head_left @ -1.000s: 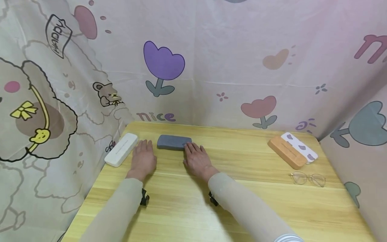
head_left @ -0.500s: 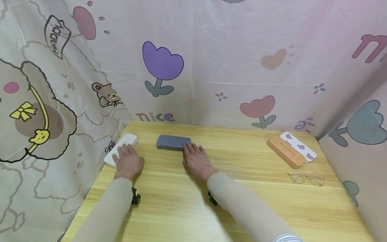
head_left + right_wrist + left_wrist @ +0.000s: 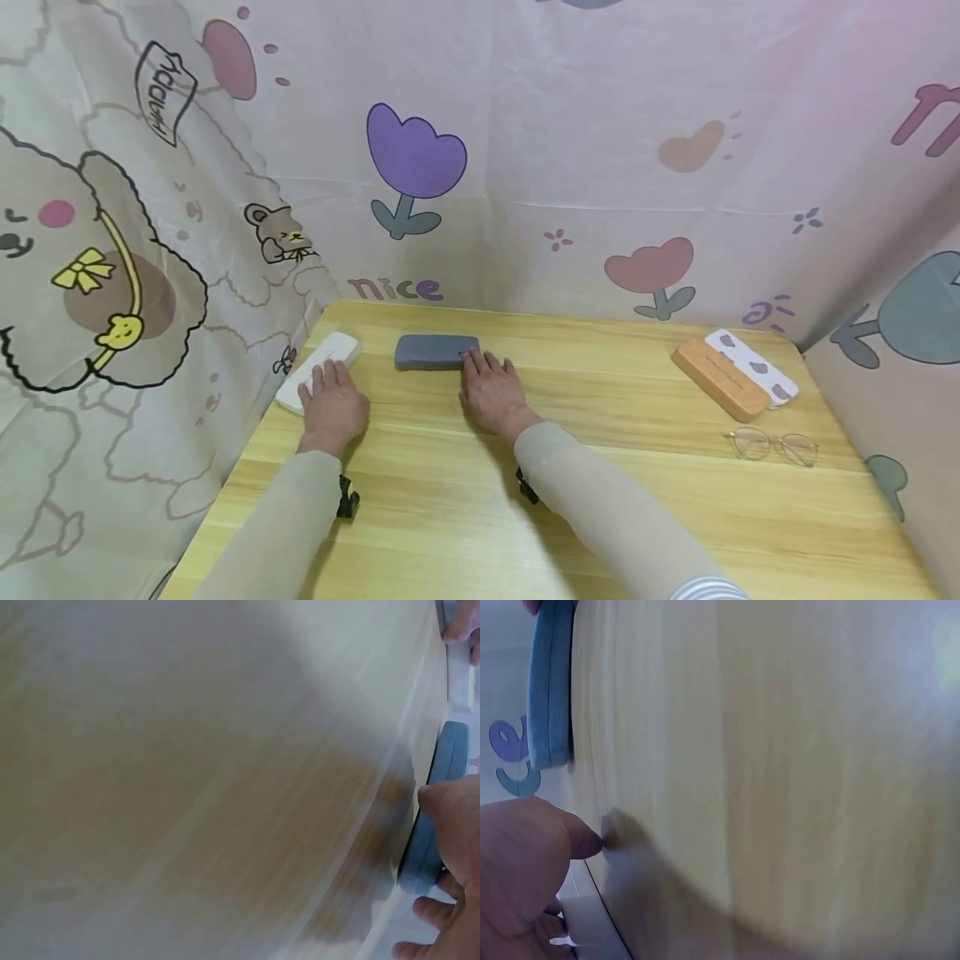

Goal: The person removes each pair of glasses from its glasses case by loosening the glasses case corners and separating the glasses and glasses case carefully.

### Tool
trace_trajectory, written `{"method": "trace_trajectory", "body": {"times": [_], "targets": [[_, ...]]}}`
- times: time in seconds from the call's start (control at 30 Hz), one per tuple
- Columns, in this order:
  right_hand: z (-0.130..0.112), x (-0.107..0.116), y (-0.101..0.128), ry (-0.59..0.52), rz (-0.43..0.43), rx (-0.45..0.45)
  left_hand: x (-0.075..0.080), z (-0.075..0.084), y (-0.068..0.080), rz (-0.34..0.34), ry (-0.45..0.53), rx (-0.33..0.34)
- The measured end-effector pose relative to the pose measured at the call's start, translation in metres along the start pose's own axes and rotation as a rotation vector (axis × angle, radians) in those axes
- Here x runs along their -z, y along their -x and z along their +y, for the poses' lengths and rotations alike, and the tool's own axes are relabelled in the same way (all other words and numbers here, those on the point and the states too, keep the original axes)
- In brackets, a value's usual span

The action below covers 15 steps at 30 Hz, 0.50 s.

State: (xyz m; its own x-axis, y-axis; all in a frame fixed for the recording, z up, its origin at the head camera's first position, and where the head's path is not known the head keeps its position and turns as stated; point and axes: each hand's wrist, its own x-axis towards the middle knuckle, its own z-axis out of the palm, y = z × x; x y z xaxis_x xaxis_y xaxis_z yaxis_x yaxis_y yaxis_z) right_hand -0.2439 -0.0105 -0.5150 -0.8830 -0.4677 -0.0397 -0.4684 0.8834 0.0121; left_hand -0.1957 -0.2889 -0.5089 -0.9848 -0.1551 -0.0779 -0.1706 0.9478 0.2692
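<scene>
Across the lower part of a white glasses case (image 3: 342, 344) lies my left hand (image 3: 334, 409), its fingers stretched out over the lid. A grey-blue glasses case (image 3: 430, 352) lies closed at the back of the table; at its right end are the fingertips of my right hand (image 3: 495, 395), with the fingers straight. In the right wrist view, the right thumb reaches along the near side of the grey-blue case (image 3: 450, 750). The left wrist view has the left thumb beside the white case (image 3: 592, 926), near the wood.
At the back right, an orange glasses case (image 3: 722, 379) lies against a white case with purple-grey prints (image 3: 752, 367). Thin-framed eyeglasses (image 3: 776, 446) rest in front of them. Printed cloth (image 3: 517, 150) hangs behind the wooden table (image 3: 450, 517) and at both sides.
My left hand has moved left, from the table beside the white case onto the case. My right hand stays at the grey-blue case. The head view has shifted slightly.
</scene>
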Motion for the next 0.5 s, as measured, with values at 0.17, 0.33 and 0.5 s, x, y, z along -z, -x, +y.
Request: {"method": "trace_trajectory", "body": {"times": [0.17, 0.33, 0.5], "targets": [[-0.005, 0.003, 0.001, 0.004, -0.002, -0.055, -0.005, 0.008, 0.009, 0.019, -0.003, -0.007], [-0.007, 0.004, 0.001, 0.033, -0.027, -0.108, -0.008, 0.014, 0.017, 0.024, -0.004, -0.019], [-0.011, 0.005, -0.002, 0.052, -0.039, -0.130, -0.010, 0.020, 0.022, 0.032, -0.026, -0.033]]}}
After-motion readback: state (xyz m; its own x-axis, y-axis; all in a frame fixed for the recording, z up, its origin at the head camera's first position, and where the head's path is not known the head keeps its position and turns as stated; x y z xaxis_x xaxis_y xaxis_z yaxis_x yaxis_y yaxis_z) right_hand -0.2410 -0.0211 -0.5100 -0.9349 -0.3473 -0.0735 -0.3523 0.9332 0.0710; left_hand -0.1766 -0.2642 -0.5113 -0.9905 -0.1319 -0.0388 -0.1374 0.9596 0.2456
